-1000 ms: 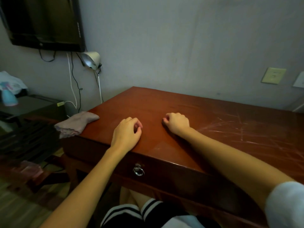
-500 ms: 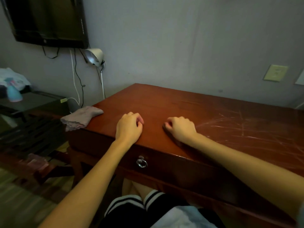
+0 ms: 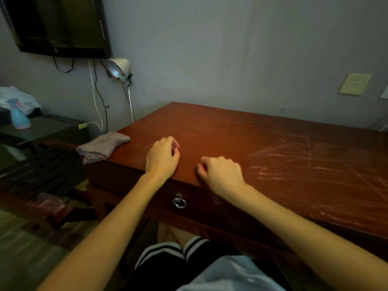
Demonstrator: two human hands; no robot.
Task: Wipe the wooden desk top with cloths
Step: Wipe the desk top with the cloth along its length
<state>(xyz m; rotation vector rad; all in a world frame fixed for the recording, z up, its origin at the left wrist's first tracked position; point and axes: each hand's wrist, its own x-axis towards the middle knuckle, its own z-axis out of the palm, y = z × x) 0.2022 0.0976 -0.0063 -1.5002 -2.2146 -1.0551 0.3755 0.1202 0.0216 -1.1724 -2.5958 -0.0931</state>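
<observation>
The reddish-brown wooden desk top [image 3: 241, 141] fills the middle and right of the view, with pale scratch marks on its right half. A crumpled pinkish-grey cloth [image 3: 100, 147] lies on the desk's left corner and hangs partly over the edge. My left hand [image 3: 161, 158] rests near the front edge, to the right of the cloth and apart from it, fingers loosely curled and holding nothing. My right hand [image 3: 220, 172] rests beside it at the front edge, fingers also loosely curled and empty.
A drawer with a metal ring pull [image 3: 179, 202] sits below my hands. A wall-mounted TV [image 3: 60, 24], a clip lamp [image 3: 118, 67] and hanging cables are at the back left. A dark low cabinet [image 3: 48, 131] with a blue bottle [image 3: 20, 119] stands left of the desk.
My right hand has slid back toward the desk's front edge. My left hand stays near the same spot with its fingers a little looser. The cloth has not moved.
</observation>
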